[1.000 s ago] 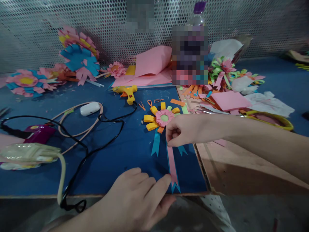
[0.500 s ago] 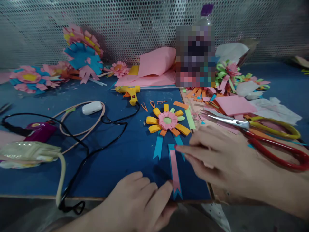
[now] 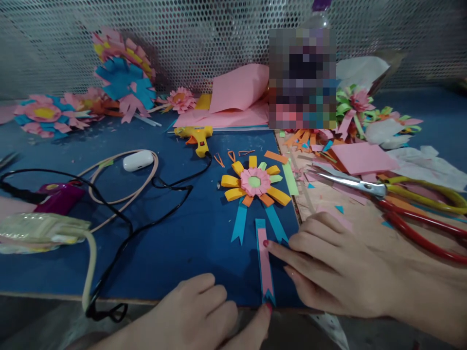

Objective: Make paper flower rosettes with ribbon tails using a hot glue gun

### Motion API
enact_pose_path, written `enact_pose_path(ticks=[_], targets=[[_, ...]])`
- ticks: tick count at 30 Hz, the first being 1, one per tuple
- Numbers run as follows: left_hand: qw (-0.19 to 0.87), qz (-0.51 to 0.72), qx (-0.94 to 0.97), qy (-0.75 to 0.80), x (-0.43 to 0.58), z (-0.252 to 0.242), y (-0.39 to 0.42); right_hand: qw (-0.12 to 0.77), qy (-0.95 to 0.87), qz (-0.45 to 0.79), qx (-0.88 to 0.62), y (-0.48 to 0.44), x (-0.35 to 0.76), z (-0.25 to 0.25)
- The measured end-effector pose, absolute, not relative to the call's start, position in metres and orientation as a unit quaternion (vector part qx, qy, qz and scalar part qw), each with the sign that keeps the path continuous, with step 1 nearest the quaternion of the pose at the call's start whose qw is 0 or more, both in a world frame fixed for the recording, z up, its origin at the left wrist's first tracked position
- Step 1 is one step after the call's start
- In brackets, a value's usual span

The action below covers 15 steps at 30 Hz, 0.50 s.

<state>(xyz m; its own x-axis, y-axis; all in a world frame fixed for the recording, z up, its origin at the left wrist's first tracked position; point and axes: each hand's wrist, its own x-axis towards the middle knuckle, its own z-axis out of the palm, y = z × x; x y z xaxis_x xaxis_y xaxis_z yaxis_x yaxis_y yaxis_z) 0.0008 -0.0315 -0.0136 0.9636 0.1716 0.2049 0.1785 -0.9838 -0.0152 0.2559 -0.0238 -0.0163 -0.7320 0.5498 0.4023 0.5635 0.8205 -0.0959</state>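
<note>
A narrow pink paper strip lies on top of a slightly wider blue paper strip, both with notched lower ends near the table's front edge. The index fingertip of my right hand presses on the upper part of the pink strip, its thumb apart below. My left hand has its index fingertip on the notched bottom end, while its other fingers are bent; neither hand grips anything. Just above lies a paper flower with yellow and orange loops, a pink centre and two blue tails.
A yellow glue gun rests behind the flower, its black cord running left. Large scissors lie on the right among paper scraps. A white earbud case, a power strip and finished flowers are to the left. Pink sheets stand at the back.
My right index finger has slid down from the strip's top onto the pink part. My left hand has dropped lower, its index fingertip now at the notched end.
</note>
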Motion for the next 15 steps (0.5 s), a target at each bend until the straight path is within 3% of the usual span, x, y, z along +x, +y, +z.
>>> enact_pose_path(ticks=[3,7,15], targets=[[0.036,-0.095,-0.991,-0.088,0.0001,-0.0127,-0.0309,0.239,-0.932,0.005,-0.274,-0.0261,0.2552,-0.0185],[0.04,-0.175,-0.977,-0.113,0.0051,-0.0156,-0.0312,0.25,-0.942,0.005,-0.223,-0.0311,0.2567,-0.0175],[0.036,-0.178,-0.977,-0.111,0.0071,-0.0173,-0.0302,0.206,-0.965,0.016,-0.159,-0.0332,0.2581,-0.0162]])
